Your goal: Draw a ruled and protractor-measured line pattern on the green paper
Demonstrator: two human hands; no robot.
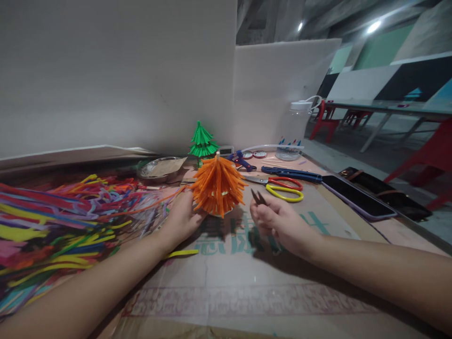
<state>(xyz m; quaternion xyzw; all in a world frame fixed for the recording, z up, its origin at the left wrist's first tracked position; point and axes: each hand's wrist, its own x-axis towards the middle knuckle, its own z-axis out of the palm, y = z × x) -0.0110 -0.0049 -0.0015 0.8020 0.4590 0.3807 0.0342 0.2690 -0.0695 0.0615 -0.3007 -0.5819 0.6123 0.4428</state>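
Orange pipe-cleaner tree [219, 186] stands out at the centre of the frame, its pale stick [218, 154] poking from the top. The left hand [181, 216] is at its lower left side; that grip appears to be grasping the tree's lower edge, though the fingertips are hidden behind it. The right hand [273, 216], right of centre, has its grip clenched around a small dark two-pointed tool [259, 197], tips apart and clear of the tree; I cannot tell whether it is tweezers or snips.

Good handling here would mean steadying the tree lightly so the fringe isn't crushed, and keeping those points aimed away from the left fingers.

Left of centre, behind the left hand, a metal bowl [144, 173] has a brown piece of card [169, 166] lying across it, hiding much of its inside. At the upper right, a clear bottle [294, 125] wears a white lid [300, 105]; coloured shapes show near its base, whether printed or inside is unclear.
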